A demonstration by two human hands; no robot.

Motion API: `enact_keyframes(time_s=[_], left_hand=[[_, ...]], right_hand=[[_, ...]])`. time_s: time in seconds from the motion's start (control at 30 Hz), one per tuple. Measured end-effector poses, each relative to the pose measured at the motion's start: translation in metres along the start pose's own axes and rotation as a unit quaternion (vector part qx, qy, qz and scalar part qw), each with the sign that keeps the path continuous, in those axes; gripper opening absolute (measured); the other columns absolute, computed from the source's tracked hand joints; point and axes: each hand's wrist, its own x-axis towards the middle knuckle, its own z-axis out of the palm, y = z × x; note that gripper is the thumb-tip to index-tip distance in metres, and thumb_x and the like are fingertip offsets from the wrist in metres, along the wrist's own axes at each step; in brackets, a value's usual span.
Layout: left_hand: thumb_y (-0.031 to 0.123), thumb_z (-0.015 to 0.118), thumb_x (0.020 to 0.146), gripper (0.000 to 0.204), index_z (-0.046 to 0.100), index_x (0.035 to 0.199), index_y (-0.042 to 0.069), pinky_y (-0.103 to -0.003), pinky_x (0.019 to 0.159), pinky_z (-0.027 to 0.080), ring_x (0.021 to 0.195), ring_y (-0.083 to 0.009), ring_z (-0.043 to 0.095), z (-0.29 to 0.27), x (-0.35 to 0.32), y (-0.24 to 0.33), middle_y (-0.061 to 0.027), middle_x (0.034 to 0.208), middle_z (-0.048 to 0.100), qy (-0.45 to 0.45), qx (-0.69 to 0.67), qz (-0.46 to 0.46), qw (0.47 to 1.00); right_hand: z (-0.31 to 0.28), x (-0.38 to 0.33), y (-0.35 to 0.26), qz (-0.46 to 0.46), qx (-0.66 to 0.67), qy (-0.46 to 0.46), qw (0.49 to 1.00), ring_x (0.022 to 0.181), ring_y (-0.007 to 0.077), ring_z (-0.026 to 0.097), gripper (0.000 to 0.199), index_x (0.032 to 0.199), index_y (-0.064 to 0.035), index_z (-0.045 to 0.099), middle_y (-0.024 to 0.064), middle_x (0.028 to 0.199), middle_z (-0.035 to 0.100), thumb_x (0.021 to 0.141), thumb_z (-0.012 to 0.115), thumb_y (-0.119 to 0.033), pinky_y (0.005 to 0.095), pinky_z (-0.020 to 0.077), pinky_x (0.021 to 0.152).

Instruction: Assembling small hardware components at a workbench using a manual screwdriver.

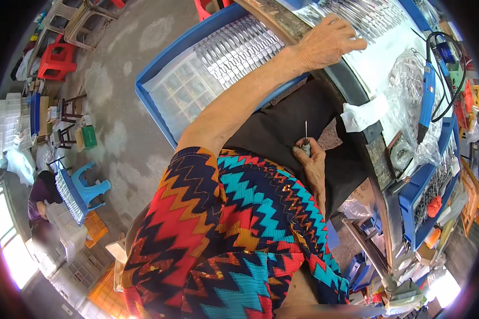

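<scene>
My left hand (330, 42) reaches across to the workbench at the upper right, its fingers loosely bent and apart, with nothing visible in them. Just beyond it, many slim silvery metal pieces (364, 18) lie in rows on a white sheet (367, 69). Over my lap, my right hand (314, 162) is closed round the short handle of a small screwdriver (306, 142). Its thin metal shaft points up, away from me. Under my left forearm a blue tray (149, 106) holds more rows of metal pieces (239, 48) and a clear plastic sheet (178, 90).
A blue pen-shaped power tool (427, 101) with a black cord lies by crumpled clear plastic bags (404, 85) on the bench. White paper (364, 113) hangs over the worn bench edge (380, 165). Another blue tray (410, 212) stands at right. Far left, a person (40, 202) works near a blue stool (88, 183).
</scene>
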Motion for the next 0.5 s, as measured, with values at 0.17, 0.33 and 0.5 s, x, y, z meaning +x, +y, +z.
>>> enact_keyframes(time_s=[0.17,0.33,0.5], left_hand=[[0.004,0.053,0.07,0.028,0.055,0.095,0.016,-0.035,0.08,0.038,0.09,-0.0209,0.053,-0.022,0.011,0.012,-0.0028,0.084,0.055,0.021,-0.054,0.038,0.998],[0.001,0.051,0.069,0.031,0.054,0.097,0.014,-0.036,0.081,0.041,0.091,-0.0226,0.053,-0.006,-0.002,0.004,-0.0049,0.088,0.055,-0.019,-0.103,-0.005,0.994],[0.0,0.052,0.065,0.035,0.053,0.097,0.014,-0.037,0.081,0.041,0.092,-0.0238,0.053,0.003,-0.003,0.008,-0.0056,0.09,0.054,-0.07,-0.117,0.053,0.989]], right_hand=[[0.0,0.003,0.002,0.008,0.017,-0.001,1.0,0.055,0.0026,0.038,0.007,0.082,-0.0046,0.055,-0.0055,0.063,0.045,0.077,0.06,-0.005,0.0188,0.0286,0.048],[0.0,0.004,0.004,0.004,0.012,0.003,1.0,0.055,0.0023,0.037,0.007,0.082,-0.0048,0.055,-0.0057,0.063,0.045,0.077,0.06,-0.005,0.0184,0.0281,0.048],[-0.004,-0.002,0.002,-0.001,0.027,0.018,0.999,0.057,0.0021,0.038,0.007,0.081,-0.0054,0.055,-0.0059,0.064,0.045,0.076,0.06,-0.004,0.0184,0.0293,0.05]])
